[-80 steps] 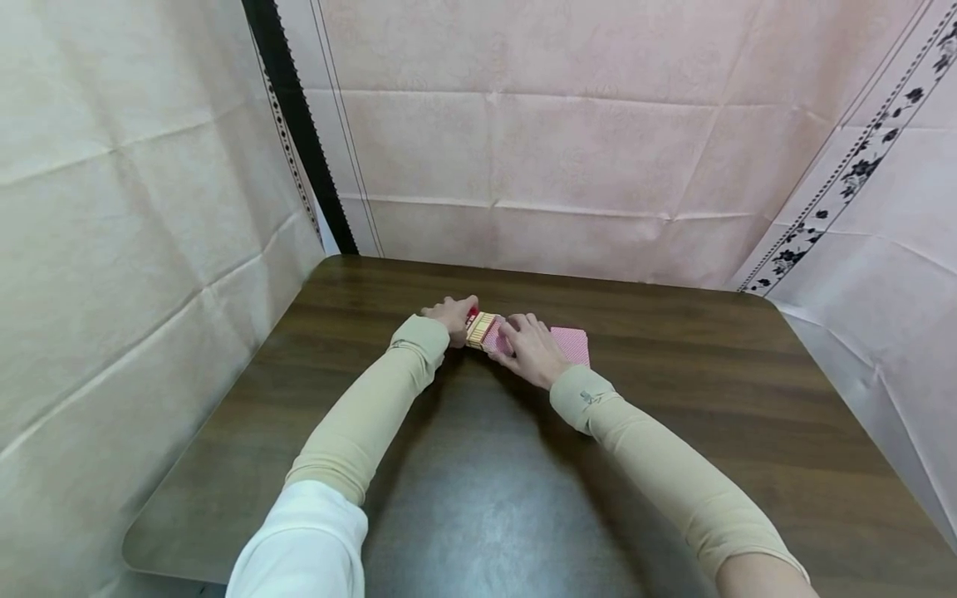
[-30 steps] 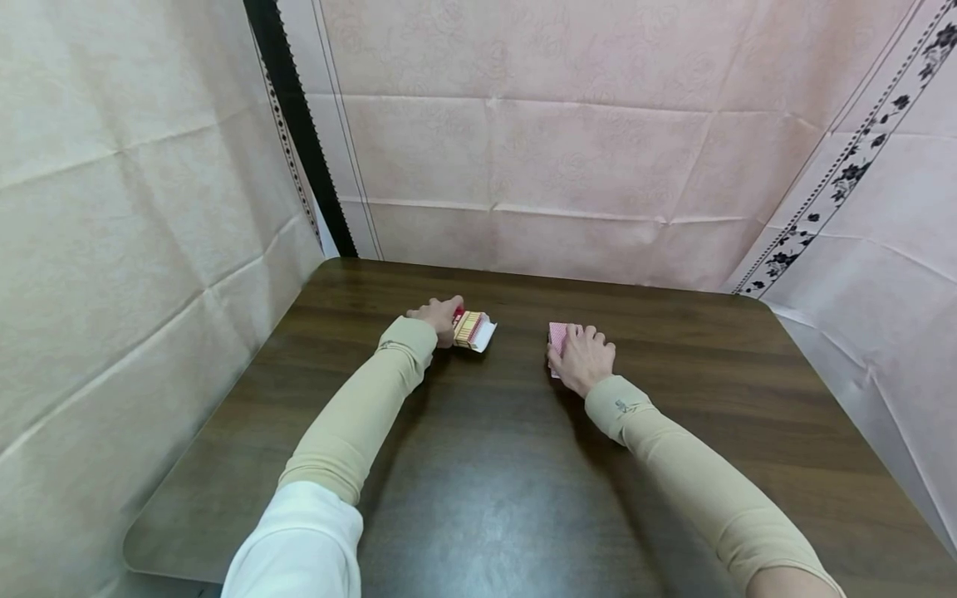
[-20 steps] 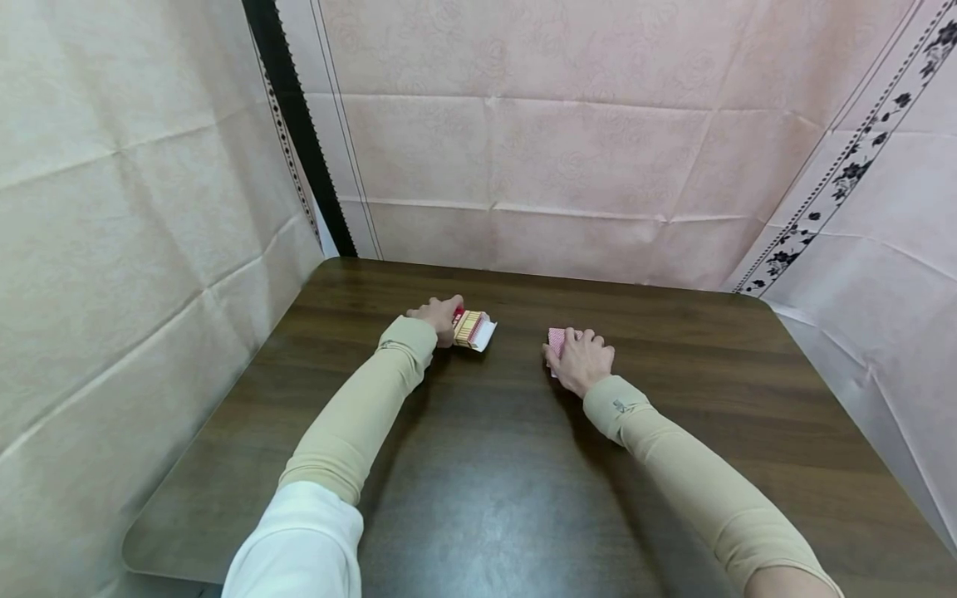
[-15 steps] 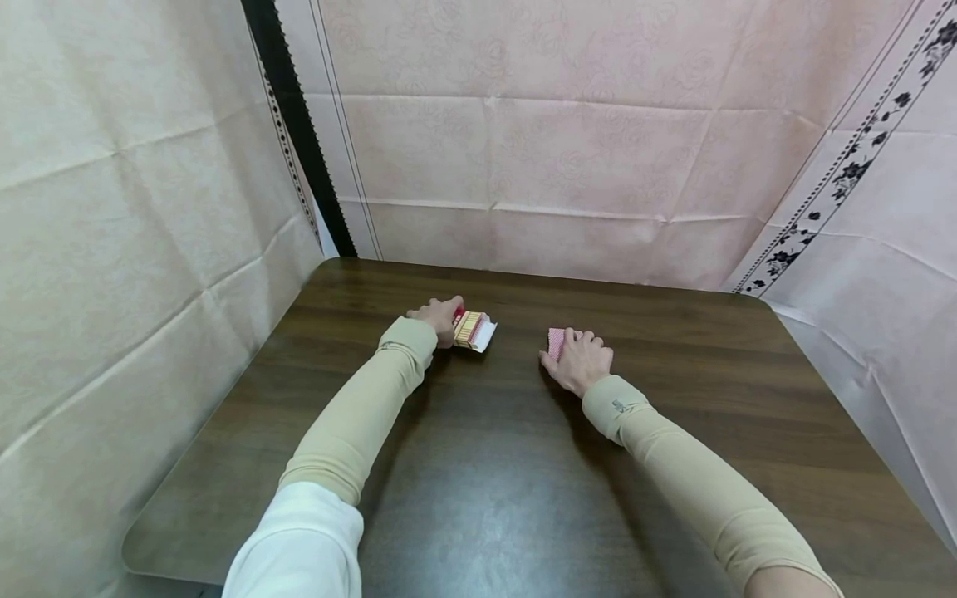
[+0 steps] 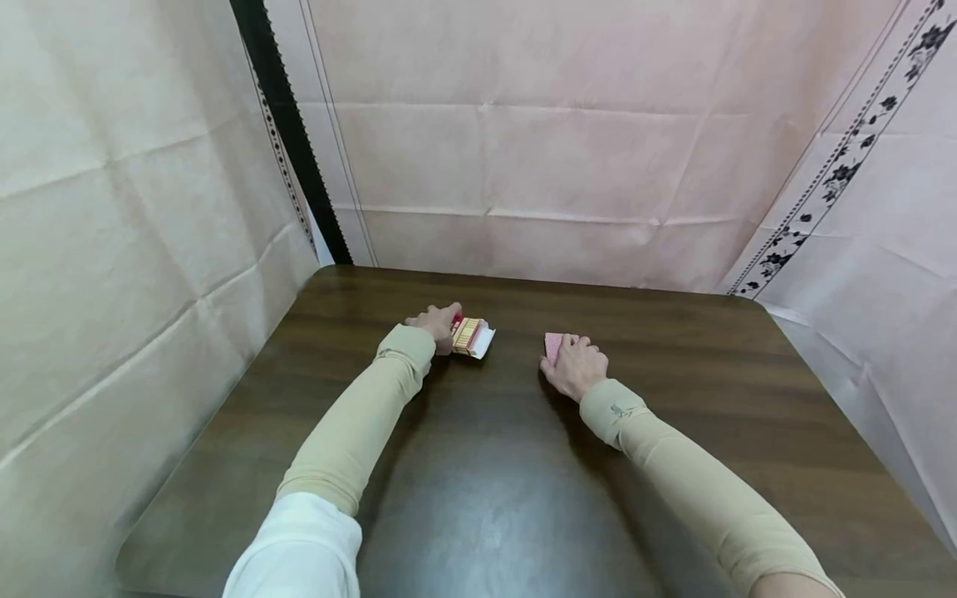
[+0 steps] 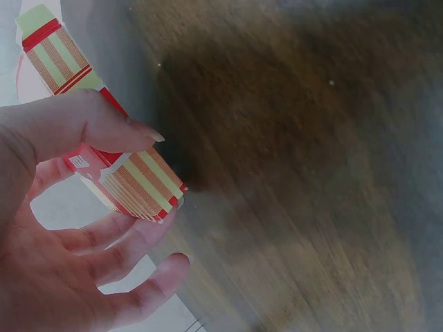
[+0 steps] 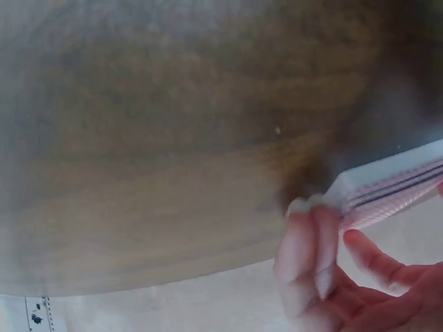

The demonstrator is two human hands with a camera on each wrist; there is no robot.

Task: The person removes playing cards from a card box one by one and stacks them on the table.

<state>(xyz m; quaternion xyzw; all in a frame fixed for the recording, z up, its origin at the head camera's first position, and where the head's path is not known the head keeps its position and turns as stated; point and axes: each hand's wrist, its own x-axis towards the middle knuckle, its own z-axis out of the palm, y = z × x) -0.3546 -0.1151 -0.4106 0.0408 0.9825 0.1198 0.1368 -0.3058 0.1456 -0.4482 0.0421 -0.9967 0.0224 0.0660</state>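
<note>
Toward the far side of the table, my left hand (image 5: pixel 437 326) grips a red, yellow-striped playing card box (image 5: pixel 467 335). Its white end flap stands open, facing right. In the left wrist view the thumb lies across the card box (image 6: pixel 145 178), with fingers beneath it. A short way to the right, my right hand (image 5: pixel 576 367) holds a deck of playing cards (image 5: pixel 553 344) with pink patterned backs, partly hidden by the hand. The right wrist view shows the fingertips at one end of the stacked deck (image 7: pixel 394 181), whose edges look slightly uneven.
The dark brown wooden table (image 5: pixel 463 498) has rounded corners. Pale cloth (image 5: pixel 568 183) hangs behind it and along both sides, with a black strip (image 5: pixel 295 133) at the left corner and a floral border (image 5: pixel 830 174) on the right.
The right hand has moved right with the deck, away from the card box, whose white flap now shows. The left hand shifted slightly left. Lately both hands have stayed nearly still.
</note>
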